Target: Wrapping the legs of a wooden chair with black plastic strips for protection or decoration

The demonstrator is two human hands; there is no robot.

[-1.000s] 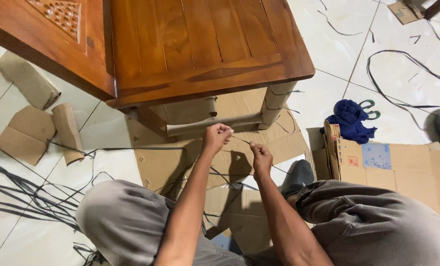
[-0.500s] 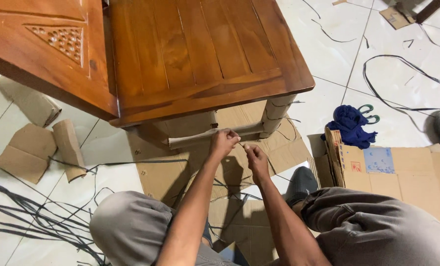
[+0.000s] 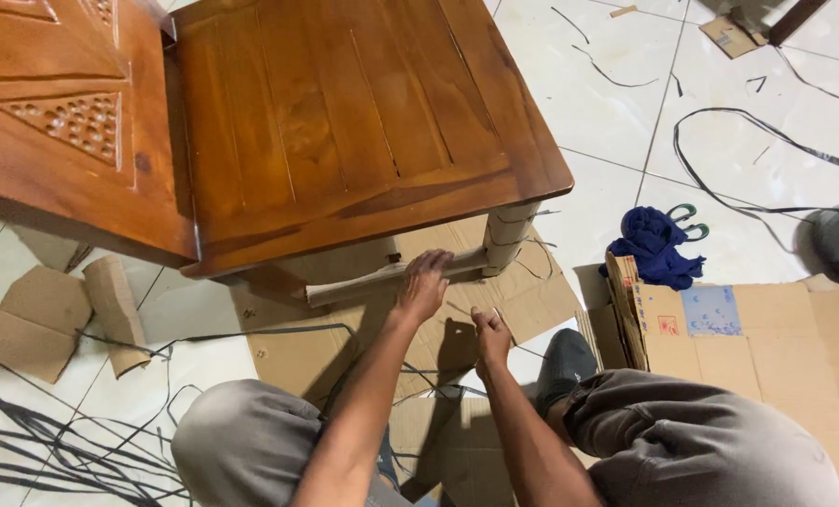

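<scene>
Pressing my left hand flat on cardboard-wrapped rail under wooden chair, fingers spread over it. My right hand just below, pinching thin black strap. Flattened cardboard beneath; blue cloth well right.

We see a cardboard-wrapped rail running level under the front edge of a brown wooden chair — a long, pale tan bar, its far end meeting a chair leg wrapped in the same cardboard and bound with thin dark strapping. A thin dark strap runs just below the rail — taut, slanting down toward the flat cardboard on the floor.
</scene>
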